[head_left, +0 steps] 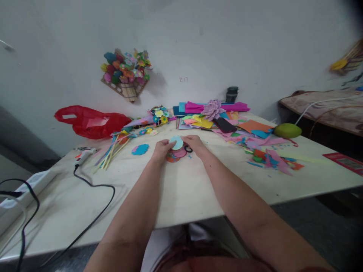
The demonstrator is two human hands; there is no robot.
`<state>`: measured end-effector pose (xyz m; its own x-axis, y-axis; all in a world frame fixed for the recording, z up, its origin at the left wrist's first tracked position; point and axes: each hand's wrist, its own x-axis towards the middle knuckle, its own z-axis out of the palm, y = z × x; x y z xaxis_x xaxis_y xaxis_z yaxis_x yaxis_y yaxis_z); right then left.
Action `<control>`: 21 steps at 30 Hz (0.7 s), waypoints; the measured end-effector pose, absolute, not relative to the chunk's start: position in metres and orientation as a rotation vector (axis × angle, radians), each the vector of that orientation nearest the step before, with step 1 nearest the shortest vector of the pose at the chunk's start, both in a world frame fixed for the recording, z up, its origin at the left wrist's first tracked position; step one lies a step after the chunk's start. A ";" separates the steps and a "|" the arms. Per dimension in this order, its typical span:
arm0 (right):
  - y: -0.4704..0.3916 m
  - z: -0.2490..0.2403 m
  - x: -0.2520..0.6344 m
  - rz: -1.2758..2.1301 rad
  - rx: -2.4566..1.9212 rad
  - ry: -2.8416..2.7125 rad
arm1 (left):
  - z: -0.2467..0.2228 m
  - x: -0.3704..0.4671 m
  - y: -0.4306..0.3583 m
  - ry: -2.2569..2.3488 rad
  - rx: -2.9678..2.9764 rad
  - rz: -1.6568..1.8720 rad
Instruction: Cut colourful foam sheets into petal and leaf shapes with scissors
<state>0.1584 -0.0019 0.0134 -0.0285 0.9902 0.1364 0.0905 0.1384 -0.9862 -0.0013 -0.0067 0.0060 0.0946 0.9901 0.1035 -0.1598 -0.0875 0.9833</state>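
Note:
Between my two hands is a round light-blue paper disc (176,142), raised a little above the table. My left hand (162,150) pinches its left edge, thumb on top. At its right edge the fingers of my right hand (195,144) are closed on it too. Beneath lie pink and orange paper discs (173,158), partly covered by the disc and my hands. The black handle loop of what looks like scissors (188,149) shows under my right hand. Left of my hands rests a stack of blue scalloped paper pieces (140,149).
A glue gun (85,155) with its black cord lies left, near a white power strip (31,185). Paper strips (110,155) and a red plastic bag (93,122) are behind. Right are paper scraps (269,158), a phone (224,125) and a green oval object (287,130).

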 end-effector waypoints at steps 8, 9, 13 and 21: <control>-0.001 0.008 0.150 1.127 -1.135 -1.296 | 0.003 -0.001 -0.005 0.974 1.205 1.260; -0.001 0.008 0.150 1.118 -1.141 -1.292 | 0.003 -0.001 -0.005 0.972 1.207 1.259; -0.002 0.008 0.148 1.075 -1.145 -1.297 | 0.002 -0.001 -0.005 0.953 1.218 1.260; 0.000 0.007 0.148 1.058 -1.136 -1.322 | 0.000 -0.001 -0.002 0.956 1.202 1.264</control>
